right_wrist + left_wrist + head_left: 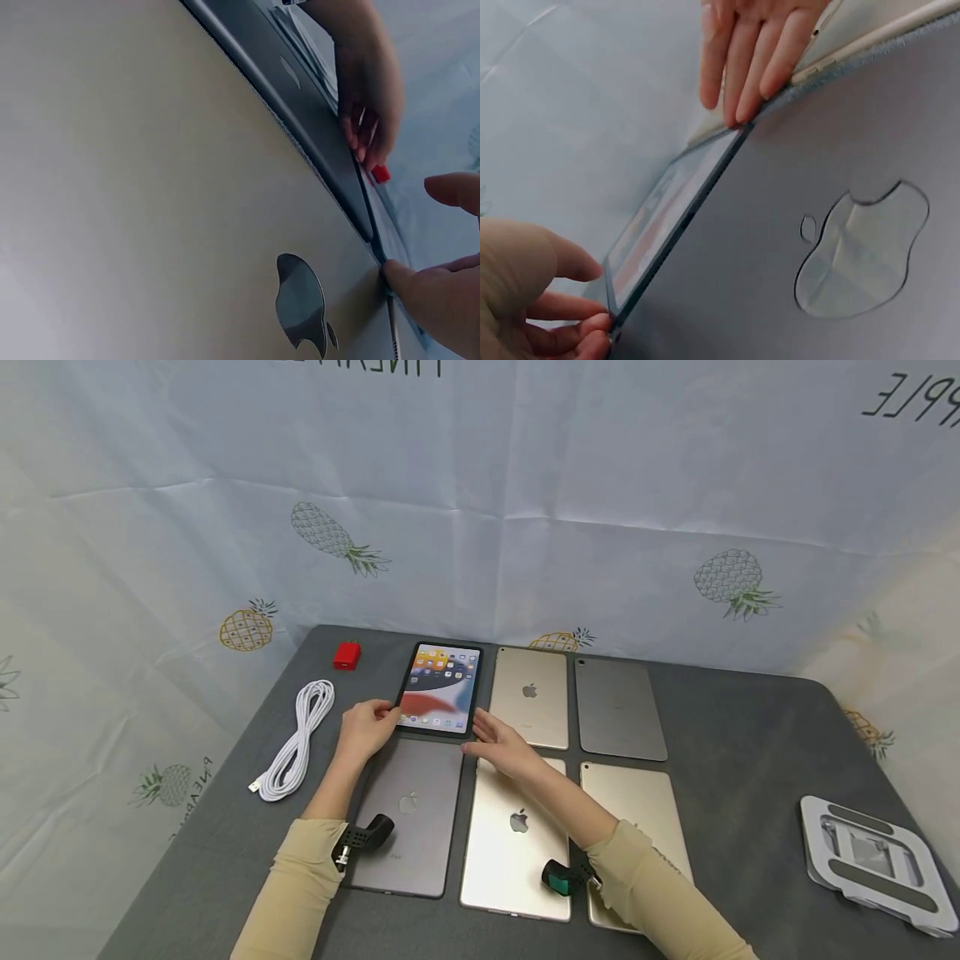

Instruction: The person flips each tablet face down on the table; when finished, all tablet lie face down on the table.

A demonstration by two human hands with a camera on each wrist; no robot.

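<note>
A tablet with a lit screen and dark border lies face up at the back of the grey table. At its lower left corner my left hand touches the edge with loosely bent fingers; in the left wrist view the thumb stands apart from the fingers. My right hand is at the lower right edge, fingers extended along the side. Below lies a grey tablet, back up, under my left forearm. A gold tablet, also back up, is partly covered by my right forearm.
Further tablets lie back up: a gold one, a grey one and another gold one. A red charger plug and a coiled white cable are at left. A folded silver stand lies far right. A pineapple-print curtain hangs behind.
</note>
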